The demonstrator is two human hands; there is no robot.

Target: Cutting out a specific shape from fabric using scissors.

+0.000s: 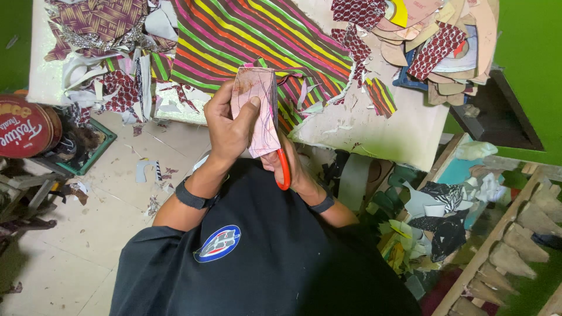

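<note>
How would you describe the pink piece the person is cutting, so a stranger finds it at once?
Start at the striped cloth on the worktable. At its near edge, the left hand holds up a pink piece. It alone is pale pink with thin scribbled lines, beside orange-handled scissors.

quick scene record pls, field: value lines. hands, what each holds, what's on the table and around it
left hand: holds up a pink fabric-covered piece, thumb on its face
right hand: mostly hidden behind the piece, grips red-handled scissors
scissor blades: hidden, cannot tell whether they are cutting
wrists: dark band on each
table: white top, striped cloth spread over it
table right end: pile of flat cut pieces, some patterned
table left end: fabric scraps
far left: round red tin
floor: pale, littered with offcuts
</note>
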